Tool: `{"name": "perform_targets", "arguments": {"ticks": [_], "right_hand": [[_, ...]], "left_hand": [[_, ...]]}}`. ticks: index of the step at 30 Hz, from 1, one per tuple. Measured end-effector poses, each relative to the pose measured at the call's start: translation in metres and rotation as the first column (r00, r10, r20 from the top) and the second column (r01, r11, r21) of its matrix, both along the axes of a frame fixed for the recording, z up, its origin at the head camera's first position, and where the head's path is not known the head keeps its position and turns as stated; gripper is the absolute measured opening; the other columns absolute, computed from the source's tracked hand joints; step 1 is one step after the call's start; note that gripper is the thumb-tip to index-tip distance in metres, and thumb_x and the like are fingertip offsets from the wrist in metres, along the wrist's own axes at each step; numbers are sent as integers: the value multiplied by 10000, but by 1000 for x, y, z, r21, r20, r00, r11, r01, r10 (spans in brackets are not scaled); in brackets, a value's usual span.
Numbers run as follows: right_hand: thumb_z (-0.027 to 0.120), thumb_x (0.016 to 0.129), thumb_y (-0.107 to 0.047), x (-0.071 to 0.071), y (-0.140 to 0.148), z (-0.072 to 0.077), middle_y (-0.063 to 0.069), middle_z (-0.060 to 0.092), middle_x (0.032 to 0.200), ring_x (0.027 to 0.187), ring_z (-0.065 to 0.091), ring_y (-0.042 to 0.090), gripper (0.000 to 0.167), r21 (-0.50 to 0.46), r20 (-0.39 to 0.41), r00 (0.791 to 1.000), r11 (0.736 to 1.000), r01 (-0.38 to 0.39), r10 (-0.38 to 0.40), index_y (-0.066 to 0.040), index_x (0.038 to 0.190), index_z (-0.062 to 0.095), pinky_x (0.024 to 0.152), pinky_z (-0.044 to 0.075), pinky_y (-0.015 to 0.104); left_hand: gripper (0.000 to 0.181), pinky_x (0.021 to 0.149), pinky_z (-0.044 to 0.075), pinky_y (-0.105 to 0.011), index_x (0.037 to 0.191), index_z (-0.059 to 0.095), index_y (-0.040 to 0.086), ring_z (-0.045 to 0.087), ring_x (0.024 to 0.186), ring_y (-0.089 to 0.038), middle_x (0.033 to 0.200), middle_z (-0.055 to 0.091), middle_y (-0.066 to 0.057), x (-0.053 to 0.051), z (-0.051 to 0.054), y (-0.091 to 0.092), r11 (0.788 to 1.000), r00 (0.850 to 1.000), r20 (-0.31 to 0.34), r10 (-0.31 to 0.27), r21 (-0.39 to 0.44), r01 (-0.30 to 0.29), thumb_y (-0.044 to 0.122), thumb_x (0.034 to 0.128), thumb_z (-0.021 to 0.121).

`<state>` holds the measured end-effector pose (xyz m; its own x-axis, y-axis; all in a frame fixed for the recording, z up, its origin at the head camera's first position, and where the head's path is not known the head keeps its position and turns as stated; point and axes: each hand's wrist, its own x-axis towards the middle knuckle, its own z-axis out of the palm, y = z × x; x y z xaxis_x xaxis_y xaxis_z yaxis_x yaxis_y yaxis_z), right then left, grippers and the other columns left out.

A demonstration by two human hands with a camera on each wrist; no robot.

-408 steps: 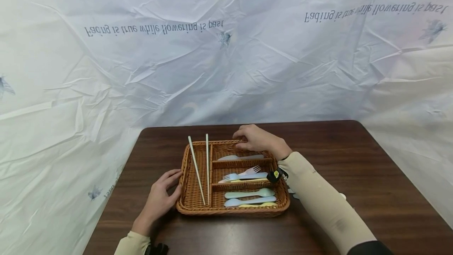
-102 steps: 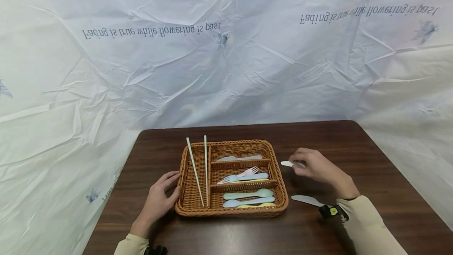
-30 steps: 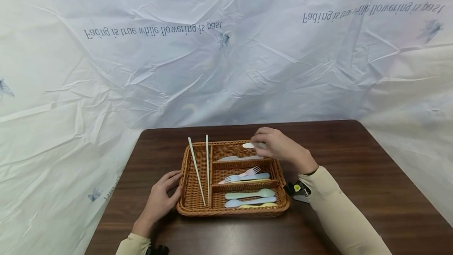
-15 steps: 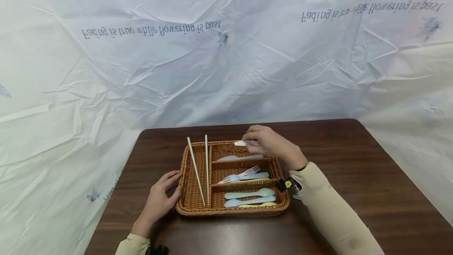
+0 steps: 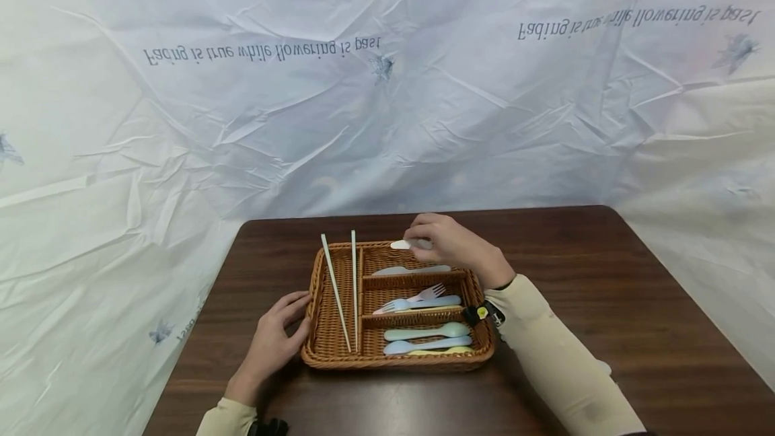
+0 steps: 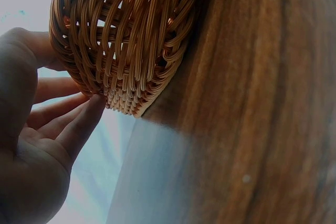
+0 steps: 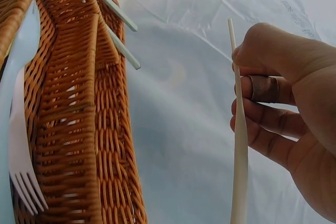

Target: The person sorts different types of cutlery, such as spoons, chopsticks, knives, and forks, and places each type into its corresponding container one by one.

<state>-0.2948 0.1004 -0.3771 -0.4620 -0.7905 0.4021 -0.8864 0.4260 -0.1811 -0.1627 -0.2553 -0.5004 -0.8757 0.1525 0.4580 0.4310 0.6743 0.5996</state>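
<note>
A wicker cutlery basket with compartments stands on the table. My left hand touches its left side; in the left wrist view the fingers rest against the woven wall with little curl. My right hand pinches a whitish knife between thumb and fingers above the back compartment, where another pale knife lies. In the head view the fingers hide part of the held knife. Forks occupy the middle compartment, and spoons the front one. Two chopsticks lean in the long left compartment.
The brown table extends around the basket, with a printed white sheet hanging behind it. A whitish rounded end of some item shows beside my right sleeve, which covers the rest.
My right hand lifted the knife from the table right of the basket, carried it left over the back compartment, and has edged further left. My left hand stays at the basket's side.
</note>
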Motion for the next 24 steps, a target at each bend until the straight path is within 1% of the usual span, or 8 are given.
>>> {"name": "perform_targets", "arguments": {"ticks": [4, 9, 15, 19, 21, 24], "right_hand": [[654, 920, -143, -1, -6, 2, -2, 637, 1042, 875, 592, 105, 171, -2, 9, 1000, 1000, -10, 10, -127, 1068, 737, 703, 542, 252], [651, 925, -148, -6, -11, 1, 3, 635, 1044, 865, 588, 104, 174, 17, 16, 1000, 1000, -3, 3, -129, 1077, 734, 702, 541, 250], [626, 943, -169, -8, -12, -1, 20, 636, 1061, 877, 591, 119, 185, 24, 43, 999, 1000, 7, -8, -121, 1086, 734, 706, 544, 266], [635, 942, -160, -9, -13, -3, 23, 635, 1062, 872, 598, 126, 182, 14, 41, 999, 1000, 8, -8, -116, 1087, 735, 695, 546, 266], [650, 939, -166, -9, -14, -4, 32, 635, 1073, 888, 609, 139, 197, 27, 40, 999, 999, 25, -26, -107, 1110, 729, 701, 553, 271], [648, 948, -214, -9, -14, -6, 51, 625, 1137, 959, 620, 170, 273, 80, 81, 993, 994, 79, -85, -103, 1193, 697, 746, 567, 290]], "left_hand": [[386, 827, 604, -401, 1251, 644, 9, 627, 1119, -300, 1275, 588, -122, -1, 0, 0, 1000, 1000, -5, 4, -1, -4, 3, 866, 681], [387, 836, 605, -378, 1257, 643, 20, 626, 1120, -270, 1278, 585, -111, -3, 1, 0, 1000, 1000, 1, 2, 2, -2, 12, 870, 675], [381, 849, 603, -355, 1263, 642, 37, 620, 1135, -251, 1289, 577, -92, -2, 2, 0, 1000, 1000, 19, -4, 10, 4, 36, 883, 668], [381, 849, 603, -359, 1267, 639, 37, 617, 1140, -250, 1295, 574, -88, -2, 2, -1, 1000, 1000, 22, -5, 15, 4, 40, 887, 666], [382, 846, 604, -358, 1266, 639, 33, 618, 1137, -249, 1293, 575, -92, -1, 1, 0, 1000, 1000, 19, -3, 11, 3, 38, 885, 668], [385, 835, 606, -366, 1259, 641, 20, 625, 1122, -260, 1285, 580, -108, 0, 0, 0, 1000, 1000, 5, -2, 3, 2, 23, 876, 674]]}}
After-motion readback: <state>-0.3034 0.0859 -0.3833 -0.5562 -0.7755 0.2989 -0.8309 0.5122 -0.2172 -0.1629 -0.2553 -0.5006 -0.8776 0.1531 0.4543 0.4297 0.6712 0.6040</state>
